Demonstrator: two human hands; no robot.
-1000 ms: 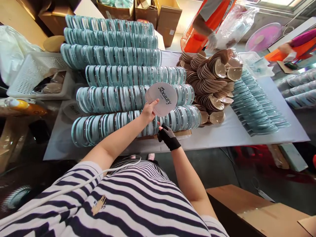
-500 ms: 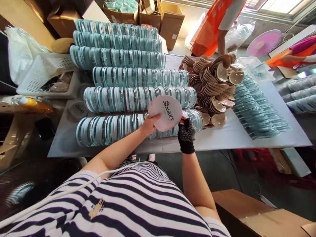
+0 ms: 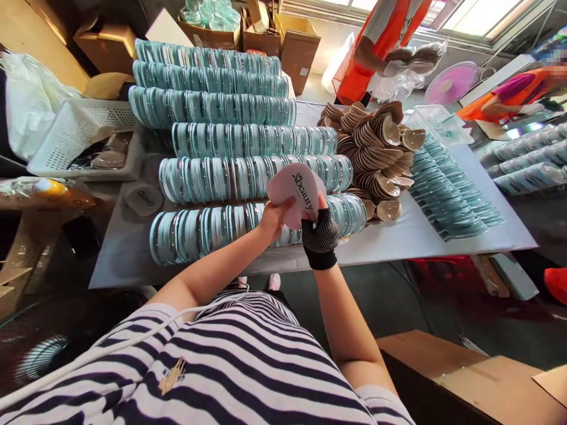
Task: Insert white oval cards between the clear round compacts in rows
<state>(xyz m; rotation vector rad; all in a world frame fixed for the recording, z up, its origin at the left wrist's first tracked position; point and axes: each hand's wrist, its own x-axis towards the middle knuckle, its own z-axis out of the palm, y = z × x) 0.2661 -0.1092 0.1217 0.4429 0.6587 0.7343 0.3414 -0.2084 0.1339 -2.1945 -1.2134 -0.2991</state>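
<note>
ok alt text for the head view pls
Both hands, left hand bare, right hand gloved, hold a round white card printed "beauty" above rows of teal cases on a table, beside a pile of tan pads.

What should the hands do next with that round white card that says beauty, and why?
Probably lower it toward the nearest row of teal-rimmed clear round cases. The bare left hand and the black-gloved right hand both pinch the round white printed card, which is tilted up just above that row, so a small downward move looks closest.
</note>
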